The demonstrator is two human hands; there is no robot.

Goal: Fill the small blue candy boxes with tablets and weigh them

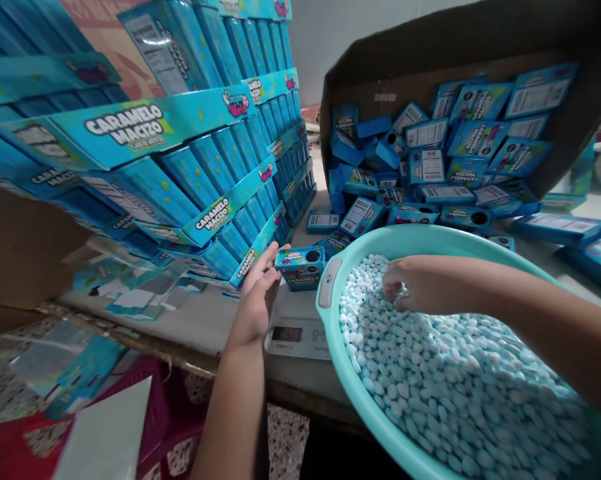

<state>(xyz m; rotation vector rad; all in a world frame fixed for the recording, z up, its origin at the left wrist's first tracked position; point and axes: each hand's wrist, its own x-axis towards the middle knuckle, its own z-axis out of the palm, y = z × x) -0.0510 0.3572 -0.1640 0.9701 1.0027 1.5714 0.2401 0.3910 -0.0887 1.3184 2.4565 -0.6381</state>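
A small blue candy box (300,268) with a round dark hole in its top stands upright on a white kitchen scale (300,339). Beside the box's left side is my left hand (258,293), fingers stretched and apart; whether the fingertips touch the box I cannot tell. A turquoise tub (347,380) full of pale blue and white candies (430,387) fills the right side. My right hand (405,283) reaches into it, its fingers curled into the candies with a few pale pieces between them. The scale's display is too dim to read.
Tall stacks of filled blue display trays (130,130) rise at the left. Behind the tub, a cardboard carton (395,67) lies on its side, small boxes spilling out. Flat packaging scraps (145,290) lie near the table edge (180,357). Below it are a purple stool (165,400) and a white panel (105,427).
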